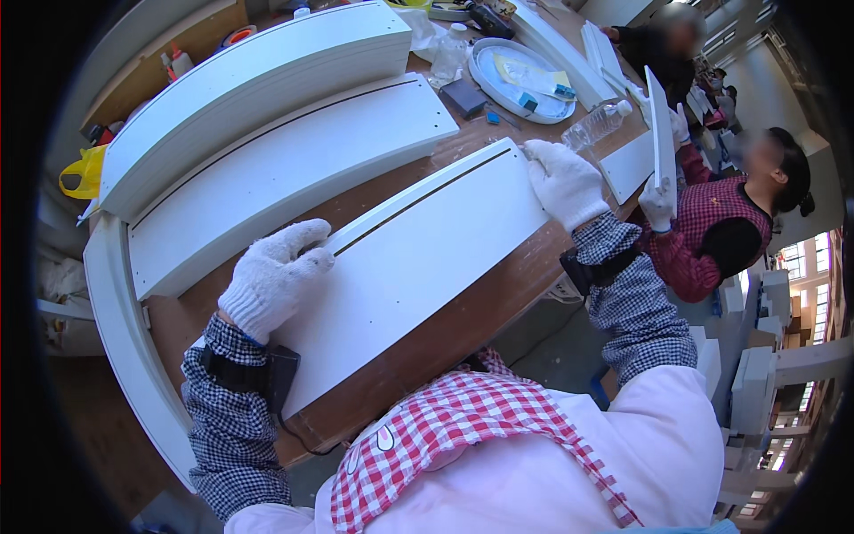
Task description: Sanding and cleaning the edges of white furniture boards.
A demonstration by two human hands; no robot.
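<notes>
A long white panel lies slanted before me at the near edge of the table, a dark narrow groove running along its far side and small holes in its face. My left hand, in a white knit glove, is closed on its far edge near the left part, the thumb over the face. At the right end, my gloved right hand grips the panel's short edge, with some fingers hidden. Just beyond my left hand lies another grooved white panel.
Behind stand stacked white boards. A round white tray with blue blocks, a clear plastic bottle and a dark block sit farther back. At right, a co-worker holds a white board upright. A yellow bag hangs far left.
</notes>
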